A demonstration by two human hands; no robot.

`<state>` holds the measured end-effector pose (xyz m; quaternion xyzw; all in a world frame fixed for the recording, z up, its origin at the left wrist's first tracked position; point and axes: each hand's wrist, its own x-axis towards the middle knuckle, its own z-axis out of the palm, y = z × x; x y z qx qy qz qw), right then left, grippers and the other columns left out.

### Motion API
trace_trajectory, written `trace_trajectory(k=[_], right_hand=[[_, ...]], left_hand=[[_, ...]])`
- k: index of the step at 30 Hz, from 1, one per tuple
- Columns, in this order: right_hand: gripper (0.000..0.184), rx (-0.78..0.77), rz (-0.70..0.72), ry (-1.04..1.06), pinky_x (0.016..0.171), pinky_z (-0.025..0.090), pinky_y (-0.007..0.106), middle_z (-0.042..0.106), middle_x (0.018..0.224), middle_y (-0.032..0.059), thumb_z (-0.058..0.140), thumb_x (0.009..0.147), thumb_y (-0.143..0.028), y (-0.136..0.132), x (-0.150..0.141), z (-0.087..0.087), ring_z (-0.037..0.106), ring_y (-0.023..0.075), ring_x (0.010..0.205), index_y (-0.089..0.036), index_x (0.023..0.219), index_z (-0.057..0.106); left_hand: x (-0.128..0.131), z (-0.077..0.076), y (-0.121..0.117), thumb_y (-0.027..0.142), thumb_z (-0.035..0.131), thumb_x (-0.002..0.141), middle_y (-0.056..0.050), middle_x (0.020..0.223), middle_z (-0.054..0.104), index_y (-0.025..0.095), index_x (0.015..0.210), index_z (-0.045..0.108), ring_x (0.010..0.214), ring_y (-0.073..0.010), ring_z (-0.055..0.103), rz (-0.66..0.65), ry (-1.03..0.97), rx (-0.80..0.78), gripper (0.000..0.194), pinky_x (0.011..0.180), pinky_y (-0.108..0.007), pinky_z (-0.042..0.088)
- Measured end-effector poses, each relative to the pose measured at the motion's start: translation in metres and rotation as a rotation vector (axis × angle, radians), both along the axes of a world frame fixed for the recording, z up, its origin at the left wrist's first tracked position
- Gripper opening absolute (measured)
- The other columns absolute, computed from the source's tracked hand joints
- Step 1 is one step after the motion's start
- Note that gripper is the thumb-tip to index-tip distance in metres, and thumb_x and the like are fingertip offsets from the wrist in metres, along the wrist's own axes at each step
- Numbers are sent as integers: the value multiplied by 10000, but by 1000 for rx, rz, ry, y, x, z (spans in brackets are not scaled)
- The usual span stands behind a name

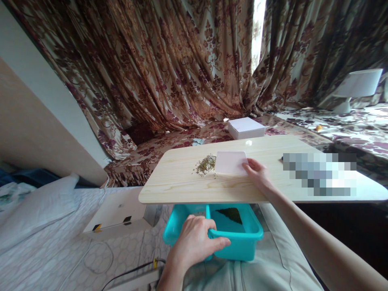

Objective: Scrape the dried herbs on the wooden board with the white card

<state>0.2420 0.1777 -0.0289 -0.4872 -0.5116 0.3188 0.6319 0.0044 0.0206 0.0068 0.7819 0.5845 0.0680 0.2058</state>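
Note:
My right hand [257, 170] grips the right edge of a flat white plastic board [232, 163], thumb on top. The board lies on or just over the wooden tabletop [176, 190], its left edge against a loose pile of small mixed green and white grains [206, 165]. My left hand [198, 238] is closed on the near rim of a turquoise two-compartment bin [257, 233], at its divider. Dark green grains [232, 214] lie in the right compartment. My hand hides much of the left compartment. The bin sits against my lap, below the table's near edge.
On the table's right side is a blurred-out object [319, 171]. Behind the table stands a white box [246, 127]; a cardboard box [118, 212] rests on the bed at left, near cables [130, 273]. A lamp [359, 85] stands far right. Patterned curtains [169, 60] hang behind.

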Motion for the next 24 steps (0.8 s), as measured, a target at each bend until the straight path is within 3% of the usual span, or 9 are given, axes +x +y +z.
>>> trace_trajectory(k=[24], right_hand=[[222, -61, 36, 22, 784, 518, 347, 733, 852, 67, 608, 660, -276, -4, -1, 3, 670, 240, 869, -171, 849, 657]], left_hand=[[-1, -4, 0, 609, 596, 703, -6, 801, 645, 261, 754, 672, 850, -233, 536, 19, -34, 1, 359, 749, -295, 363]])
